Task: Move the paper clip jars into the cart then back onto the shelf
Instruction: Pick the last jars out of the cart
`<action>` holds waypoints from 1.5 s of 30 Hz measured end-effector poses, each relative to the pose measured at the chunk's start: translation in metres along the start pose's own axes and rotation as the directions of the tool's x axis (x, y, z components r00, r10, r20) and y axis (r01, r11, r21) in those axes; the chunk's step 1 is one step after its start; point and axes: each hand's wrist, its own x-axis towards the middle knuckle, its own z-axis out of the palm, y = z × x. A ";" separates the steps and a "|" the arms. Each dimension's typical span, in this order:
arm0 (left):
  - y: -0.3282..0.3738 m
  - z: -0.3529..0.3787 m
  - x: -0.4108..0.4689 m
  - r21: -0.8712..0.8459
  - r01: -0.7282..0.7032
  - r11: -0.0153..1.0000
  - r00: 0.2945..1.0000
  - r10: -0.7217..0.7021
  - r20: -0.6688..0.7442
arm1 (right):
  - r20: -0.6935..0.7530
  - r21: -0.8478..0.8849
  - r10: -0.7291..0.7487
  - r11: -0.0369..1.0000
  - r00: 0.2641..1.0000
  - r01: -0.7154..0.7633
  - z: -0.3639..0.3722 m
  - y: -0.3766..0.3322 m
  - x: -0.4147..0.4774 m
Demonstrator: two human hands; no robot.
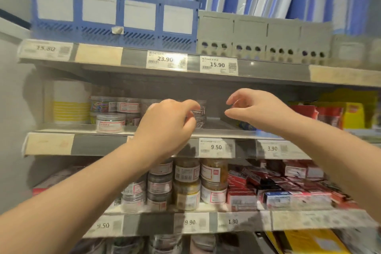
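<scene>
So my left grip [165, 123] is wrapped around one of the clear paper clip jars [199, 116] on the middle shelf [222, 132], fingers curled over the top and front of it. It sits near the front edge, right where the row of jars ends. From here I can't tell if it's lifted or just resting on the shelf. My right grip [253, 109] is wide and empty, hovering just beside it over the bare stretch of shelf.

How it'll handle, my guess: small rigid plastic tub, light but with loose metal clips inside that'll shift and rattle, and smooth sides that could slip. I'd pinch it across the round wall below the lid, not by the lid alone, in case that pops off.

Room-wise, the shelf above hangs low over the jars, so not much headroom; best to slide it straight out over the front edge. To the left, more jars [110, 122] are stacked tight, easy to knock. The right side is open until the red boxes [309, 112]. No cart in sight.
</scene>
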 end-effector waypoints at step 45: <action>0.852 0.073 -0.290 -0.981 -0.195 0.009 0.360 0.931 -0.063 | -0.587 -0.189 0.809 -0.111 0.022 -0.976 -0.310 0.173 -0.828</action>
